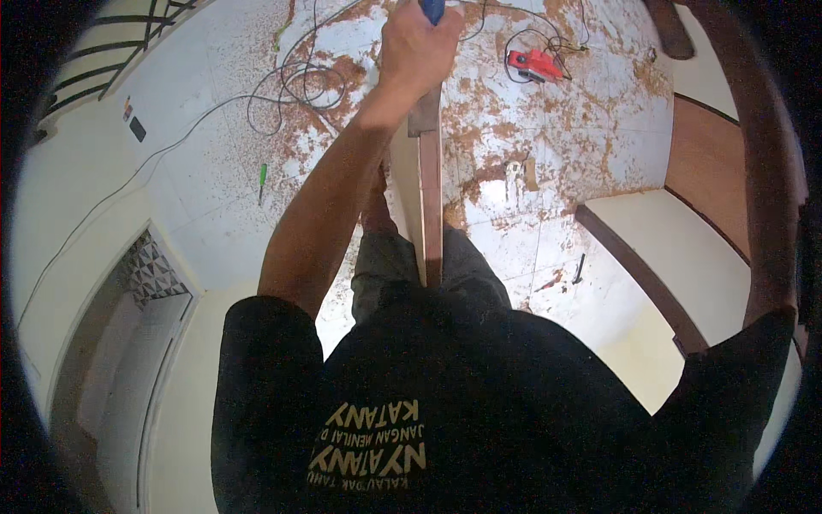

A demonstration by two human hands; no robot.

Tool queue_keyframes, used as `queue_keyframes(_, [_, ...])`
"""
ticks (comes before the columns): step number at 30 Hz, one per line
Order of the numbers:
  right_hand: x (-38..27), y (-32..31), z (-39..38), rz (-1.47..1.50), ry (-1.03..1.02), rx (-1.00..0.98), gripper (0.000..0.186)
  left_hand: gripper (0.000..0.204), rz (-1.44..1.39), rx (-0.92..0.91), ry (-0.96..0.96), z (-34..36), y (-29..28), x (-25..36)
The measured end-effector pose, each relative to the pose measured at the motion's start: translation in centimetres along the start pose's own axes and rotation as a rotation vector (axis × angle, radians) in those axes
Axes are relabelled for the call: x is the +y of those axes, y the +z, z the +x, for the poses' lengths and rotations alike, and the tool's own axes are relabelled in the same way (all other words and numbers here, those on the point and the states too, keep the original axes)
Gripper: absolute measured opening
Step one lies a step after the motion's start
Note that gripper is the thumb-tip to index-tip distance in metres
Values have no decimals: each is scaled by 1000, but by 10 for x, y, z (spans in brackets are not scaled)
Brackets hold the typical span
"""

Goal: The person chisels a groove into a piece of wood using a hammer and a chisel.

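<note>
At the top centre my left hand [418,47] is closed round a blue handle [432,12], probably a tool's, whose working end I cannot make out. Just under it a narrow wooden board [431,197] stands edge-on between my legs, with a darker piece [424,116] at its upper part. My right forearm [766,214] is raised along the right side and runs out at the top; its hand is not visible. A dark elongated shape [672,30] hangs beside that arm, too unclear to name.
Wood shavings cover the tiled floor [616,146]. A red power tool [535,64], tangled cables [300,98], a green-handled tool [262,182], a dark phone-like object [137,128] and a black bar [579,269] lie there. A bench-like structure [651,248] is at right, a doorway [111,343] at lower left.
</note>
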State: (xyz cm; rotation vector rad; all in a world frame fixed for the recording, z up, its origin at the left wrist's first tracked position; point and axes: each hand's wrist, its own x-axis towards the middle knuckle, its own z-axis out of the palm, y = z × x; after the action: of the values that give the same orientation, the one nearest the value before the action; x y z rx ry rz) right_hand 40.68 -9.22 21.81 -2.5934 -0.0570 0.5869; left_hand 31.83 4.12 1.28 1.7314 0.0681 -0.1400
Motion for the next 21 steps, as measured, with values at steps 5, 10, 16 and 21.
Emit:
queue_keyframes(5, [5, 8, 14, -220, 112, -216, 32, 35, 54, -51, -167, 0, 6, -2])
queue_keyframes(10, [11, 7, 11, -9, 49, 0, 35, 34, -14, -24, -129, -2, 14, 6])
queue_keyframes(16, [5, 17, 1, 8, 130, -95, 31, 36, -76, 190, 376, -3, 16, -28])
queue_keyframes(21, [-3, 8, -24, -104, 185, -245, 31, 32, 104, -31, -48, -30, -3, 8])
